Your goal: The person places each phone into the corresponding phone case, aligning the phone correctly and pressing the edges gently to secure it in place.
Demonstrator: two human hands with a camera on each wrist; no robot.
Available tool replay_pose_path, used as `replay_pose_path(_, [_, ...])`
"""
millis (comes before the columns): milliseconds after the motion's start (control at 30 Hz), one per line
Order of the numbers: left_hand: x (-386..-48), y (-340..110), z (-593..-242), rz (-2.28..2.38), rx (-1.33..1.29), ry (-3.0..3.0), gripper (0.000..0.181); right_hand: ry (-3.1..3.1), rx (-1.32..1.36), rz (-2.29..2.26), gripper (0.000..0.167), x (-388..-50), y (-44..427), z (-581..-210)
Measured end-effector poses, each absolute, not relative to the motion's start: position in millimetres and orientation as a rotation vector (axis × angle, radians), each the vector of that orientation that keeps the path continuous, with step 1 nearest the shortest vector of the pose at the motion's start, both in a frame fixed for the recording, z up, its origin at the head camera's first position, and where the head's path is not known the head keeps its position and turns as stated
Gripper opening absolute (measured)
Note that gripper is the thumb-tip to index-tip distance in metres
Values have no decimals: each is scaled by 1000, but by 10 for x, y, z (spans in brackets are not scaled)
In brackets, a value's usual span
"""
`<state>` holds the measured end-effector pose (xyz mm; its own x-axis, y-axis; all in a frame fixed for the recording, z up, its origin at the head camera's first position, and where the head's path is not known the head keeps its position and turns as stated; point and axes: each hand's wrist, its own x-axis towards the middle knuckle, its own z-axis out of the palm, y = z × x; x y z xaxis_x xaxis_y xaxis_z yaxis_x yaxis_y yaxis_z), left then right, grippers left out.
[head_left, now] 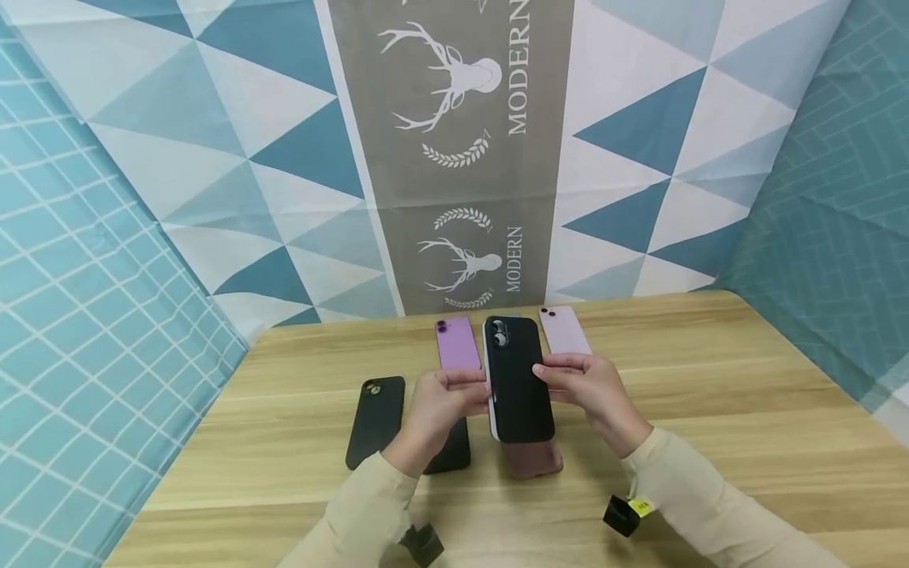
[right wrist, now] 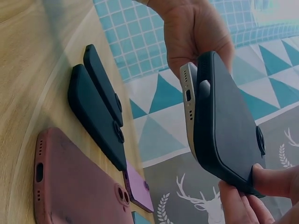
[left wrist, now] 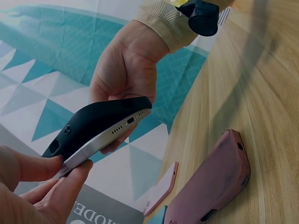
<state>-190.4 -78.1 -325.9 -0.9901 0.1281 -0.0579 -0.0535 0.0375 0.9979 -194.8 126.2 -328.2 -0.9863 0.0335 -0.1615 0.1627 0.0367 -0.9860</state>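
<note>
A black phone case (head_left: 523, 386) with a camera cutout is held up above the table between both hands. Partly seated in it is a white phone (left wrist: 105, 140); one long side stands out of the case, and its port end shows in both wrist views. My left hand (head_left: 435, 409) pinches the phone's protruding side between thumb and fingers, close to the case edge. On the opposite side, my right hand (head_left: 595, 390) pinches the case with its thumb on the black back. Beneath them lies a dusky-pink phone case (head_left: 534, 460), partly covered in the head view.
Two dark phone cases lie at the left: one case (head_left: 376, 418) in full sight, another case (head_left: 454, 451) partly behind the left hand. Farther back are a purple phone (head_left: 457, 343) and a pale pink phone (head_left: 566, 330). A patterned cloth wall (head_left: 632, 158) borders the wooden table (head_left: 710, 410).
</note>
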Motion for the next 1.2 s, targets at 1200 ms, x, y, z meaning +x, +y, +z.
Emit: replay_pose_path(1200, [-1850,-777,-3296,2030,66,2173,37,2230,138,-2029,41,-1987,1270,-3325])
